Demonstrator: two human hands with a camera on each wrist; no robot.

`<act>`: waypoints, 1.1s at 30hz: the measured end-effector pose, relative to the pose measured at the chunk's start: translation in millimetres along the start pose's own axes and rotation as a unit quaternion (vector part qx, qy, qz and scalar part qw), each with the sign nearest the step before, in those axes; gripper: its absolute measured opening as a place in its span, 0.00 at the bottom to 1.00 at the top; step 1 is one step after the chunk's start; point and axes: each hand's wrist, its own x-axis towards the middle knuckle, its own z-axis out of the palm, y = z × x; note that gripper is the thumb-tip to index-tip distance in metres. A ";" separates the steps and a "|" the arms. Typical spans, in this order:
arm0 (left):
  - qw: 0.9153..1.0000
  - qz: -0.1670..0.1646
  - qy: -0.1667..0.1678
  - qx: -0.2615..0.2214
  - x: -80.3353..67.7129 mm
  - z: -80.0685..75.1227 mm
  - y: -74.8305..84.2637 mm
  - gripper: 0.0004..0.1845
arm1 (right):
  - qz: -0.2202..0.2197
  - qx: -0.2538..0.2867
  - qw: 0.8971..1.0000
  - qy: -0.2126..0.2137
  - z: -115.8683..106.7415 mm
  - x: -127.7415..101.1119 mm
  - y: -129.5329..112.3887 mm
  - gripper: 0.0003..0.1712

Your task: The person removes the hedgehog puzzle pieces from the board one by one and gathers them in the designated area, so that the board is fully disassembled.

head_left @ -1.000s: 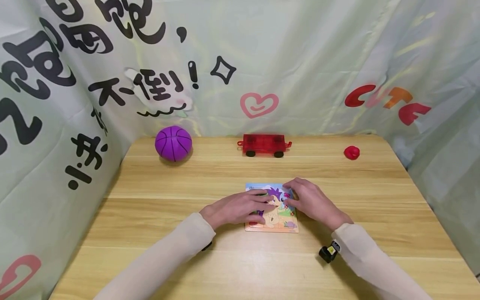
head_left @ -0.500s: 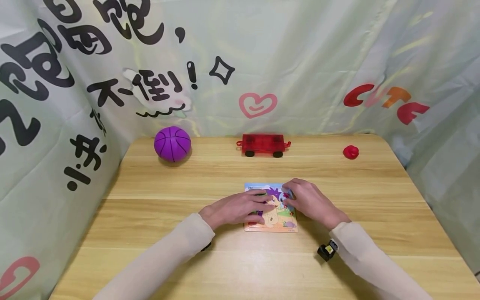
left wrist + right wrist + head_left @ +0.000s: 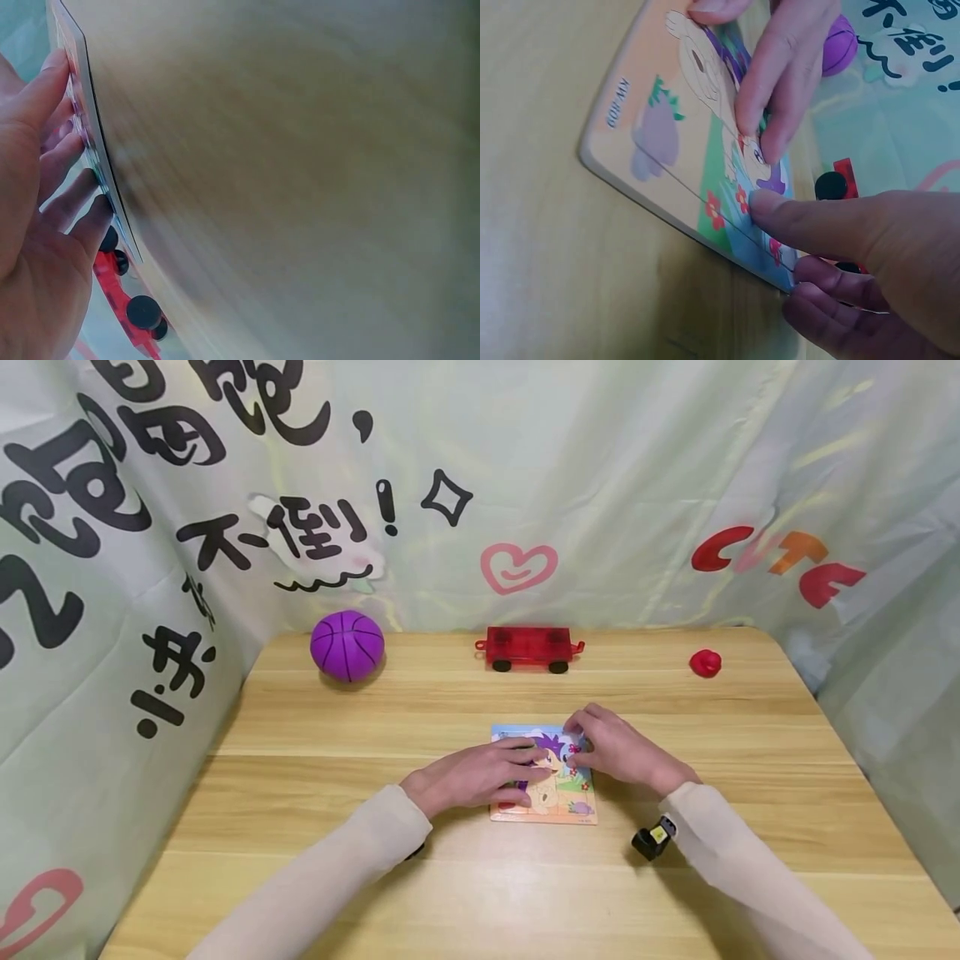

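Head view: the puzzle (image 3: 545,775) lies flat on the table (image 3: 315,793), near the middle and towards the person. The left hand (image 3: 471,777) rests over the puzzle's left half, fingers stretched out flat and pressing on the picture. The right hand (image 3: 618,750) is at the far right corner, fingers curled round the edge there. The two hands sit close, fingertips nearly meeting over the purple figure. Well behind them, along the back edge, sit a ball (image 3: 347,646), a red car (image 3: 528,649) and a small red cap (image 3: 705,663).

Left wrist view: the table fills the frame, blurred. The left fingers (image 3: 56,157) lie along the puzzle board's (image 3: 91,135) face, straight, holding nothing. The car's wheels show beyond.

Right wrist view: sharper. The right thumb (image 3: 810,225) presses on the board's near edge by the flowers, with the other right fingers (image 3: 829,319) tucked beneath the corner, so that hand pinches the board. Left fingertips (image 3: 769,112) push down on a piece seam.

The risk, as I read it: lift that corner while the left hand presses, and the thin board could flex and pop loose pieces out; a slip could also skid the puzzle across the smooth wood.
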 end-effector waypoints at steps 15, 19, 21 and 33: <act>1.000 0.005 -0.003 0.015 1.7 -0.7 0.4 0.30 | 0.013 0.020 0.999 -0.037 -6.0 6.8 6.2 0.28; 1.000 0.008 -0.002 0.018 1.7 -0.4 0.2 0.30 | 0.007 0.030 0.999 -0.039 -6.3 8.0 8.8 0.26; 1.000 0.010 0.000 0.019 1.8 -0.2 0.1 0.30 | 0.004 0.038 0.998 -0.041 -6.5 8.8 10.1 0.26; 1.000 0.007 0.002 -0.006 0.7 0.7 -1.3 0.29 | -0.008 0.103 0.994 -0.048 -5.1 11.4 18.3 0.24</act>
